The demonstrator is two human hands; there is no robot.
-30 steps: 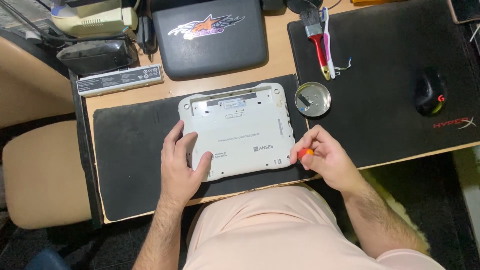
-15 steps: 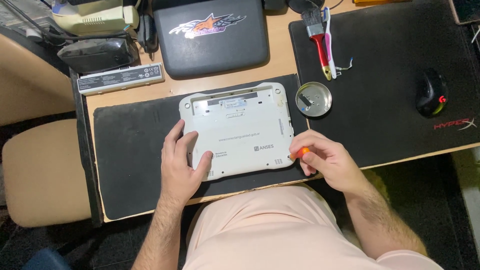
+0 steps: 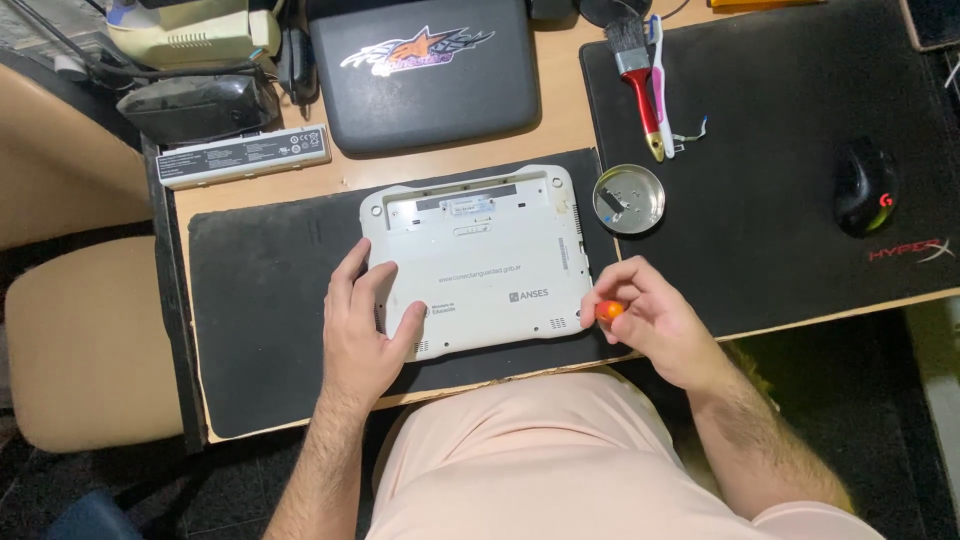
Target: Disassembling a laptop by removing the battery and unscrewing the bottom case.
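A small white laptop (image 3: 480, 255) lies upside down on a black mat (image 3: 260, 300) at the desk's near edge. My left hand (image 3: 362, 330) rests flat on its lower left corner, fingers spread over the case. My right hand (image 3: 645, 320) is closed around a screwdriver with an orange handle (image 3: 608, 311), held at the laptop's lower right corner. The screwdriver's tip is hidden by my fingers.
A round metal dish (image 3: 629, 198) sits just right of the laptop. A red-handled brush (image 3: 640, 80) and a black mouse (image 3: 864, 186) lie on a large black pad (image 3: 780, 120). A white battery pack (image 3: 243, 155) and a dark case (image 3: 420, 70) are behind.
My right hand has turned slightly around the screwdriver at the laptop's lower right corner. My left hand and the laptop have stayed in place.
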